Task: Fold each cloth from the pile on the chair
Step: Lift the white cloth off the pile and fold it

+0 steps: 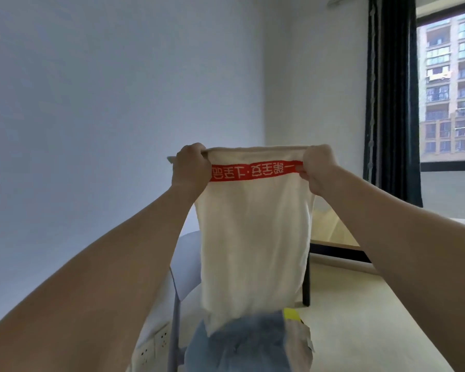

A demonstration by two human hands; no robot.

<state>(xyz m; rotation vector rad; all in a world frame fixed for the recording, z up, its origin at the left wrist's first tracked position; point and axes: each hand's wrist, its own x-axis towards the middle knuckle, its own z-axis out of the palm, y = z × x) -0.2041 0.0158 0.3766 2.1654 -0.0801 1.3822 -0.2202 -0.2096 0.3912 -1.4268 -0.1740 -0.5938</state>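
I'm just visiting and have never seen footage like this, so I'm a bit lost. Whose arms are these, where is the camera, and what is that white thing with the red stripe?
There is no machine here. A person wears a wide-angle camera on the head, so you see their own two bare arms reaching forward; the wide lens makes the arms look stretched.

The left hand and the right hand each pinch a top corner of a cream cloth, holding it up in the air so it hangs straight down. A red band with white characters crosses it near the top.

Below it is a chair, with more cloths piled on it: a blue one and something yellow. To the right stands a table, and behind it a dark curtain beside a window. Wall sockets sit low on the left.
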